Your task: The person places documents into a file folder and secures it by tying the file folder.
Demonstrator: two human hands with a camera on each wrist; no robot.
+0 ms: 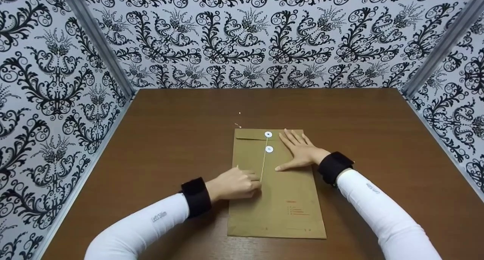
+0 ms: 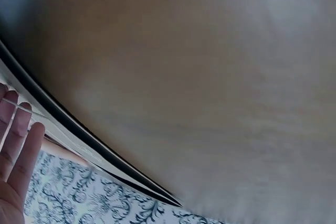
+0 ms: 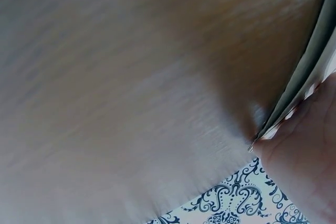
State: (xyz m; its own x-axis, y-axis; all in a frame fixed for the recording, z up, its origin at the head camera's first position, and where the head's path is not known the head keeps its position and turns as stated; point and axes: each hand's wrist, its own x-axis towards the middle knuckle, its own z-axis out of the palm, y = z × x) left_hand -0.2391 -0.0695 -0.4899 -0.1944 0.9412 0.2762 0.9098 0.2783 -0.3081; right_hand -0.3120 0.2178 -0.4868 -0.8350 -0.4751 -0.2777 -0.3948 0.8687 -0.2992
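A brown paper envelope (image 1: pixel 283 190) lies flat on the table, its flap end away from me. Two white round buttons sit near that end, one button (image 1: pixel 268 134) on the flap and another button (image 1: pixel 269 149) below it. A thin white string (image 1: pixel 264 160) runs taut from the buttons down to my left hand (image 1: pixel 236 183), whose curled fingers hold it over the envelope's left middle. The left wrist view shows the string crossing the fingers. My right hand (image 1: pixel 300 153) presses flat on the upper right of the envelope with fingers spread.
The brown wooden table (image 1: pixel 181 139) extends around the envelope. Small white scraps (image 1: pixel 238 125) lie just beyond its top left corner. Patterned walls (image 1: pixel 242 37) stand at the back and both sides.
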